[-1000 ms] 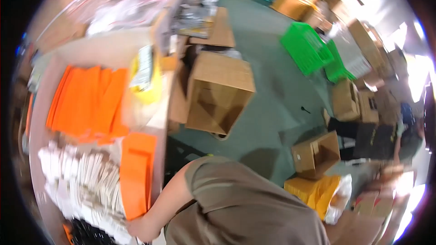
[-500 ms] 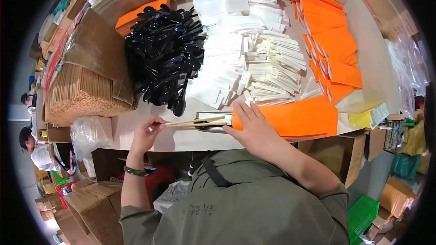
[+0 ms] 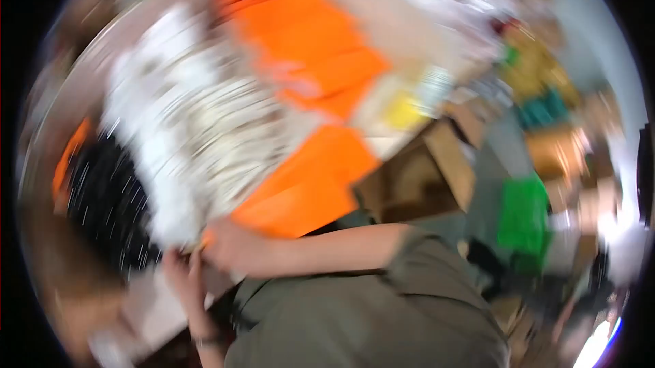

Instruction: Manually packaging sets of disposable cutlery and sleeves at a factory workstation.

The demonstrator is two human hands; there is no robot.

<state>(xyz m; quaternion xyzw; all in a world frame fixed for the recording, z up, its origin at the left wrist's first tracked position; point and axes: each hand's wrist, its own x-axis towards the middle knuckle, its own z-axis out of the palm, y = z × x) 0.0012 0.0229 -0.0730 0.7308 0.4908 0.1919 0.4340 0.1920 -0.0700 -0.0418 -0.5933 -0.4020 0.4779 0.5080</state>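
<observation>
Two hands nearly meet on my feed: half a second ago the left hand (image 3: pixel 183 276) and right hand (image 3: pixel 235 248) were well apart, with chopsticks spanning between them. Blur smears the fingertips, so I cannot tell whether they are open or gripping anything. The orange pouches (image 3: pixel 307 187) now slant away just beyond the right fingers; white packets (image 3: pixel 174 136) lie ahead of both, black cutlery (image 3: pixel 106 201) beyond the left fingers, to their left.

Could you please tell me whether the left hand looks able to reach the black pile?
Probably yes: the left hand is close to the black pile, with nothing evident between them, though blur obscures whether it holds anything.
</observation>
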